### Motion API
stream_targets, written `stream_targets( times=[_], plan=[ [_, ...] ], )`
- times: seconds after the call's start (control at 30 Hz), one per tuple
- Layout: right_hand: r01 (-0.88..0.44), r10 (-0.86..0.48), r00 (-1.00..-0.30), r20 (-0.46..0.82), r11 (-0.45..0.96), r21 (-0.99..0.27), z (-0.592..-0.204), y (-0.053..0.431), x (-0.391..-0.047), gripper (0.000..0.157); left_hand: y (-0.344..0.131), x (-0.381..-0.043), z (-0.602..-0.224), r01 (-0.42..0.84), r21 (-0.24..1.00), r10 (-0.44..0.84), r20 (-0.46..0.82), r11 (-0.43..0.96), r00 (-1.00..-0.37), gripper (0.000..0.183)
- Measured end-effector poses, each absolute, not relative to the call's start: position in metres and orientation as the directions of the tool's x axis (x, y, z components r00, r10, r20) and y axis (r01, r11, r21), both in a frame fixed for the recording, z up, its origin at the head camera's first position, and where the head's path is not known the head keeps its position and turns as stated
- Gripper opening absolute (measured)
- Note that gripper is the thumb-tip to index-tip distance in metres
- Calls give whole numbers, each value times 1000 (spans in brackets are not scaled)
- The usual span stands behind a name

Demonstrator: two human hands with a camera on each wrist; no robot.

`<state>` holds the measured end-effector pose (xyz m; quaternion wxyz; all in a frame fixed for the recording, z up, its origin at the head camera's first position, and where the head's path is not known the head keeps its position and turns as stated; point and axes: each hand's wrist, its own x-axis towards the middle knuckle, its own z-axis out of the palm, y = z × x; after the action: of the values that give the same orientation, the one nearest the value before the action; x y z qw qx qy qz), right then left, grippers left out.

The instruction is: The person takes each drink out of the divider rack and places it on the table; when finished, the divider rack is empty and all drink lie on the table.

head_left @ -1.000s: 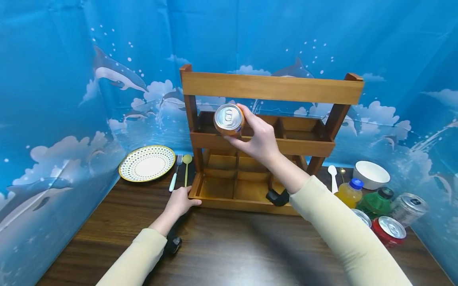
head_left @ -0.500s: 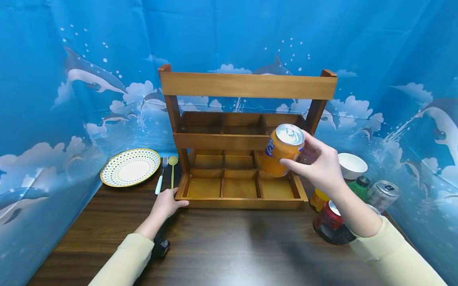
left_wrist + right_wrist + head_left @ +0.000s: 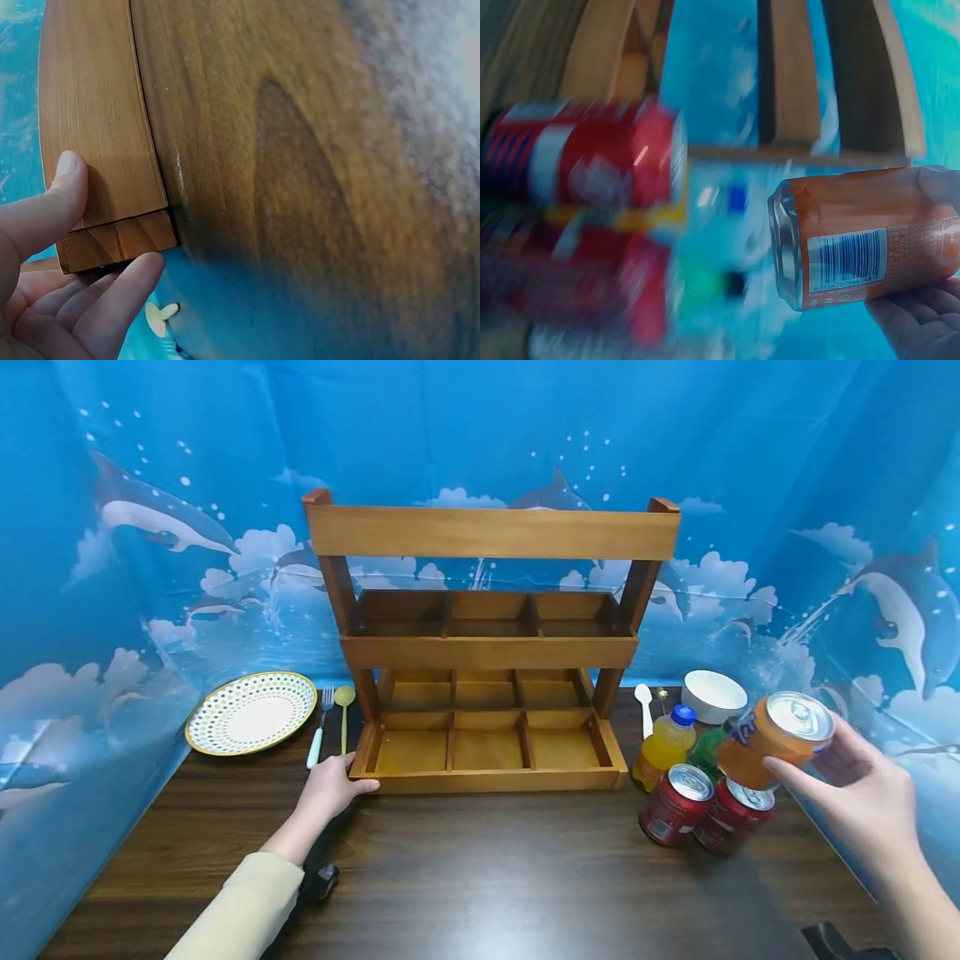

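My right hand [image 3: 873, 802] holds an orange soda can [image 3: 761, 743] by its side, thumb toward the front, above the drinks at the right. The right wrist view shows the barcode on this can [image 3: 847, 259]. Under and beside it stand two red soda cans [image 3: 670, 810], a yellow juice bottle [image 3: 660, 750] and a partly hidden green bottle [image 3: 705, 753]. At the other side, my left hand [image 3: 330, 789] grips the front left corner of a two-tier wooden rack [image 3: 491, 653]. Its thumb [image 3: 69, 176] lies on the front board, with the fingers around the end.
A dotted oval plate [image 3: 251, 714] leans at the back left, beside a fork [image 3: 322, 727] and a yellow-green spoon [image 3: 344, 697]. Right of the rack are a white spoon [image 3: 645, 706], a small gold utensil [image 3: 662, 696] and a white bowl [image 3: 715, 693]. A dolphin-print curtain [image 3: 465, 435] hangs behind.
My right hand has carried the orange can from in front of the rack's upper tier, rightward and down to above the drinks. The left hand keeps its grip on the rack's corner.
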<state>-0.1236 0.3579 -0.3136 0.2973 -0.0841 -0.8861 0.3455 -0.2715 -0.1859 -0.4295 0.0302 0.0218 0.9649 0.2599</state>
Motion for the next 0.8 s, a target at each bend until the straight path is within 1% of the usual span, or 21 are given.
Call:
stream_targets(
  times=[0.1,0.23,0.33,0.4,0.5,0.6,0.7,0.8],
  plan=[
    [-39,434,-780,452,686,-726,-327,379,-115,68,-191,-272,-429,34,498,61,-39,867,-997,66],
    [-42,501,-760,414,598,-800,-346,400,-109,66,-197,-273,-431,28,488,57,-46,872,-997,68],
    [-1,543,-753,371,563,-826,-363,412,-107,67,-199,-273,-432,10,489,47,-64,872,-997,70],
    [61,570,-756,321,551,-833,-373,419,-107,69,-200,-272,-432,-1,490,41,-75,872,-996,72],
    [173,578,-784,228,556,-813,-390,424,-109,75,-202,-271,-433,-7,490,39,-83,872,-996,72],
    [242,550,-821,151,575,-781,-406,424,-114,82,-203,-272,-433,-9,490,36,-83,872,-996,72],
    [228,522,-846,110,539,-811,-420,426,-120,82,-203,-273,-432,-7,493,40,-84,870,-996,72],
    [207,510,-855,89,494,-844,-432,430,-124,82,-202,-273,-431,-3,497,47,-88,868,-995,71]
  ],
)
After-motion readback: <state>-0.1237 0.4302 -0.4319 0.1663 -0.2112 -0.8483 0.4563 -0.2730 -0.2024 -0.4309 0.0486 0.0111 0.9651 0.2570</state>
